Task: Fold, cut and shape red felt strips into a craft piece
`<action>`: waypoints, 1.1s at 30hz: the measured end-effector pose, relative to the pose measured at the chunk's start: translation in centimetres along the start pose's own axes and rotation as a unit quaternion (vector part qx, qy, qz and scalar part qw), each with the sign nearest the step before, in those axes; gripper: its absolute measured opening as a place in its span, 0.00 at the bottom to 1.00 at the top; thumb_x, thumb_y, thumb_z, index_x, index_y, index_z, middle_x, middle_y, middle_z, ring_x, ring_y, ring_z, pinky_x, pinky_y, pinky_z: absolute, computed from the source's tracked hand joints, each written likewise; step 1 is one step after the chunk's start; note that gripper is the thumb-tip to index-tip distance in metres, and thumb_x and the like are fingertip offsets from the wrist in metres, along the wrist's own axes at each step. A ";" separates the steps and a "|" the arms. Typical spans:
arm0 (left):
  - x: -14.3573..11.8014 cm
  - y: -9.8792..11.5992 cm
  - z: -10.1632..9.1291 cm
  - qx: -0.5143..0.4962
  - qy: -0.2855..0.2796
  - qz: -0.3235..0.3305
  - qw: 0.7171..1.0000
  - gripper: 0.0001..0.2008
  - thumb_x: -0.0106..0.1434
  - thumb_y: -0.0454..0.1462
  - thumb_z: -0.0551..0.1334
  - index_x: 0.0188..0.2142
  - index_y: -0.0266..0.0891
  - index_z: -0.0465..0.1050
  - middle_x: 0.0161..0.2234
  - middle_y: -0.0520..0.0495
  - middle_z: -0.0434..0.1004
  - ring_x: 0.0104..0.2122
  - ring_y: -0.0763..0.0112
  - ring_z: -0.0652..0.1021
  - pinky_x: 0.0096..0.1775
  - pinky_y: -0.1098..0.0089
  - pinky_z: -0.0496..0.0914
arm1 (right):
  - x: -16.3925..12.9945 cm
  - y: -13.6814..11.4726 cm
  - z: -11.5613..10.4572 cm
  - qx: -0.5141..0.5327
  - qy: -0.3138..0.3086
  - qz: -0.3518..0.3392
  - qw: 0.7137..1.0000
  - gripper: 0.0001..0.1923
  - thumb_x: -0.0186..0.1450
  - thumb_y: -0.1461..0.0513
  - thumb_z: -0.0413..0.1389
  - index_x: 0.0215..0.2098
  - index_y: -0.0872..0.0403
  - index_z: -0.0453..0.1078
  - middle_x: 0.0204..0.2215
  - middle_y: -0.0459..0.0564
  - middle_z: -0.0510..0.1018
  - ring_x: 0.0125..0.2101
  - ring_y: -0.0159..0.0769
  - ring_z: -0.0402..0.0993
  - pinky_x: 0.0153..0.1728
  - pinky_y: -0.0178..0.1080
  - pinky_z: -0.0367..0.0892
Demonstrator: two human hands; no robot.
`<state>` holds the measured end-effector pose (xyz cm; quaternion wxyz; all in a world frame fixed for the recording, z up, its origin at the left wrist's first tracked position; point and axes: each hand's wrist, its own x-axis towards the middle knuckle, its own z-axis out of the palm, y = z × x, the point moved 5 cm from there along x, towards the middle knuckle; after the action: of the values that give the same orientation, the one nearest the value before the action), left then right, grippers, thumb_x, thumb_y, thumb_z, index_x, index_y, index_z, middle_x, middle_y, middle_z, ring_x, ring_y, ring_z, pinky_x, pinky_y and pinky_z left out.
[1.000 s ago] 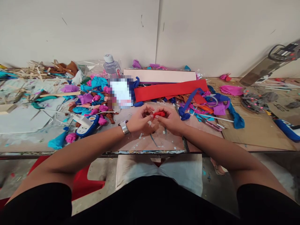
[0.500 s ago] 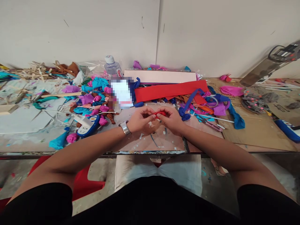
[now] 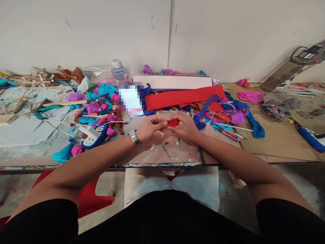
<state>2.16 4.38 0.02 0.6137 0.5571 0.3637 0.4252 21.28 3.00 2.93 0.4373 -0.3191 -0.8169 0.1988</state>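
Just above the table, close together in front of me, my left hand [image 3: 151, 128] and my right hand [image 3: 187, 129] pinch a small crumpled piece of red crepe paper [image 3: 173, 122]. Both thumbs press on its near side, and the fingers hide part of it. A silvery watch [image 3: 133, 137] sits on my left wrist. Behind the hands lie long flat strips of red crepe paper [image 3: 184, 97]. Several crumpled pink, blue, purple and brown paper pieces, some rolled like rosebuds [image 3: 111, 131], are heaped to the left.
A blue-and-white power strip [image 3: 95, 137] with a plug and cable, and green-handled pliers [image 3: 42, 112], lie left. Behind stands a plastic bottle [image 3: 120, 73]. A pink cutter [image 3: 230, 135], cardboard [image 3: 274, 144] and a dark bottle [image 3: 284, 69] are on the right.
The red paper between my fingers looks wider and more spread than before. My fingers have shifted slightly apart along it, with the hands in nearly the same place.
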 end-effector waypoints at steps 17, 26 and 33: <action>-0.3 1.3 0.0 0.162 -0.010 0.131 0.978 0.20 0.63 0.52 0.75 0.39 0.37 0.86 0.35 0.41 0.89 0.32 0.66 0.86 0.36 0.68 0.79 | 0.2 -0.4 -0.6 0.028 0.023 -0.001 0.999 0.19 0.70 0.43 0.65 0.35 0.48 0.79 0.39 0.52 0.85 0.41 0.43 0.81 0.47 0.49 0.75; -0.4 1.2 0.2 0.128 -0.005 0.135 0.983 0.21 0.62 0.52 0.76 0.41 0.37 0.84 0.34 0.41 0.89 0.32 0.65 0.86 0.36 0.67 0.79 | 0.3 -0.8 -0.8 0.016 0.032 -0.009 0.999 0.19 0.71 0.43 0.64 0.39 0.49 0.80 0.38 0.52 0.86 0.40 0.43 0.81 0.45 0.47 0.74; -0.8 2.0 0.1 0.195 0.009 0.177 0.965 0.17 0.65 0.51 0.74 0.37 0.38 0.86 0.34 0.42 0.89 0.32 0.65 0.86 0.36 0.67 0.79 | 0.1 -1.1 -0.6 -0.013 0.023 -0.013 1.000 0.15 0.72 0.47 0.64 0.43 0.48 0.81 0.38 0.52 0.87 0.40 0.44 0.81 0.46 0.48 0.74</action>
<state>1.74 3.65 1.96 0.4051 0.7177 0.3408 0.4524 21.38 2.32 4.01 0.4542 -0.3185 -0.8135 0.1747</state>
